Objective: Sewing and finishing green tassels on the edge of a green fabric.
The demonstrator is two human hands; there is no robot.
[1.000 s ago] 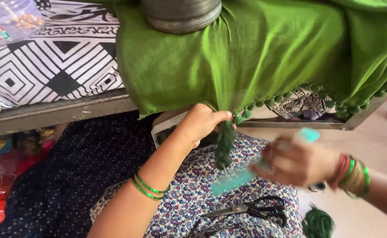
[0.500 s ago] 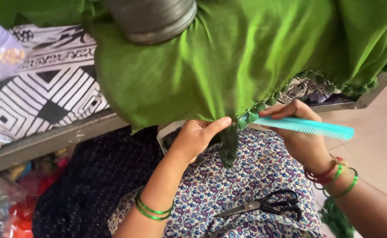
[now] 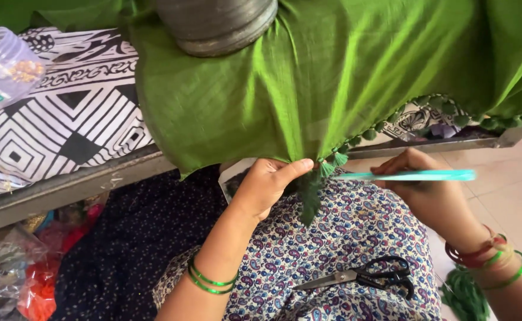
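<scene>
A green cloth with a row of small tassels along its edge hangs off the bed over my lap. My left hand pinches the cloth's edge where a long dark green tassel hangs down. My right hand holds a teal comb level, its tip at the tassels beside my left thumb. Both wrists wear green bangles, and the right wrist has red ones too.
Black-handled scissors lie on my patterned lap. A metal pot weighs the cloth down on a black-and-white bedsheet. A clear plastic jar lies at the left. Green thread sits on the floor at the right.
My right hand brought the comb from low at the right up to the cloth's edge and turned it flat. My left hand kept its pinch on the edge.
</scene>
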